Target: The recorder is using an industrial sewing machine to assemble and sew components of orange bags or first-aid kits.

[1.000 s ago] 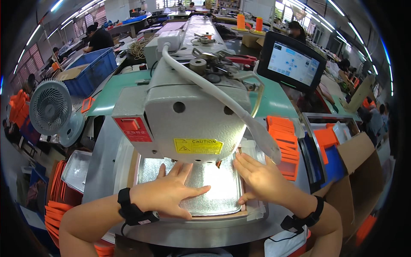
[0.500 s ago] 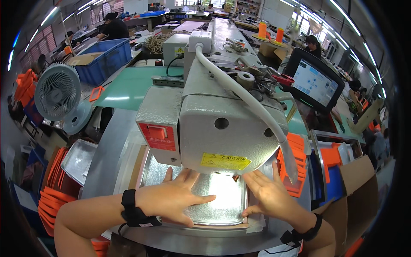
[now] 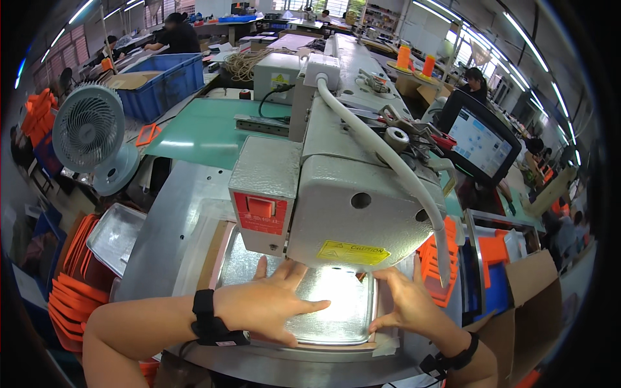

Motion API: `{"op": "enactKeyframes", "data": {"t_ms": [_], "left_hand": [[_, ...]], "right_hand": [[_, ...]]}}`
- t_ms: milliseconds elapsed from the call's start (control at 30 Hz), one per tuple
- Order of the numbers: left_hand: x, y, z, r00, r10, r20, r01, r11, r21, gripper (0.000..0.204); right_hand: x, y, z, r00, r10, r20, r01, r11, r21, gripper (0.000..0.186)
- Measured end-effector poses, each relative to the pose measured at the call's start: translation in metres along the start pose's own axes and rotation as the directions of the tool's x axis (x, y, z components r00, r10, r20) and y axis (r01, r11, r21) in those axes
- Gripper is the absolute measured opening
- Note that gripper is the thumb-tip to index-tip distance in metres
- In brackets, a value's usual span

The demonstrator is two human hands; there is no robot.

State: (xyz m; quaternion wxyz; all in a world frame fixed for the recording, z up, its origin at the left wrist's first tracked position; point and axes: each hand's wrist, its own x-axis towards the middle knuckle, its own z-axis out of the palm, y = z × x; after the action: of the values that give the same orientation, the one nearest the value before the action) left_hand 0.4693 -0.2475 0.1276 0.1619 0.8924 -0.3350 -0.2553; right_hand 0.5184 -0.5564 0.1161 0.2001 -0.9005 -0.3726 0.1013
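A shiny silver metal tray (image 3: 336,326) lies flat under the grey head of an industrial machine that looks like a sewing machine (image 3: 356,213), lit brightly from above. My left hand (image 3: 259,309) rests on the tray's left part, fingers spread and thumb toward me. At the tray's right edge is my right hand (image 3: 411,297), its fingers stretched forward under the head and its thumb beside the rim. The fingertips of both hands are partly hidden near the machine head. Each wrist wears a black strap with a small device.
Orange pieces (image 3: 74,304) are stacked at left beside another silver tray (image 3: 118,239). A fan (image 3: 90,129) and blue crate (image 3: 162,84) stand farther left. At right are a tilted screen (image 3: 482,139), more orange pieces (image 3: 436,265) and an open cardboard box (image 3: 533,310). People work in the background.
The view has shifted slightly, so the machine sits farther right in the picture. Both hands stay at the tray; my right hand's fingers look a little more bent.
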Motion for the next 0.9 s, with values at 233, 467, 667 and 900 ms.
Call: {"op": "enactKeyframes", "data": {"t_ms": [233,467,667,900], "left_hand": [[-0.012,-0.009,-0.004,0.999,-0.026,0.033,0.025,0.999,0.046,0.087],[-0.033,-0.022,-0.008,0.997,-0.054,0.052,0.051,0.997,0.066,0.083],[-0.041,-0.040,-0.002,0.998,0.002,-0.068,0.003,0.997,0.072,0.086],[-0.026,-0.067,-0.009,1.000,0.007,-0.007,-0.007,0.999,-0.046,0.087]], "right_hand": [[0.009,-0.012,0.003,0.999,0.011,0.050,-0.012,1.000,0.014,0.095],[0.020,-0.019,0.024,1.000,-0.011,-0.006,0.012,0.996,0.084,0.095],[0.030,-0.015,0.038,0.999,-0.022,-0.035,0.026,0.992,0.122,0.097],[0.051,0.002,0.038,0.999,-0.013,-0.031,0.018,0.989,0.147,0.109]]}}
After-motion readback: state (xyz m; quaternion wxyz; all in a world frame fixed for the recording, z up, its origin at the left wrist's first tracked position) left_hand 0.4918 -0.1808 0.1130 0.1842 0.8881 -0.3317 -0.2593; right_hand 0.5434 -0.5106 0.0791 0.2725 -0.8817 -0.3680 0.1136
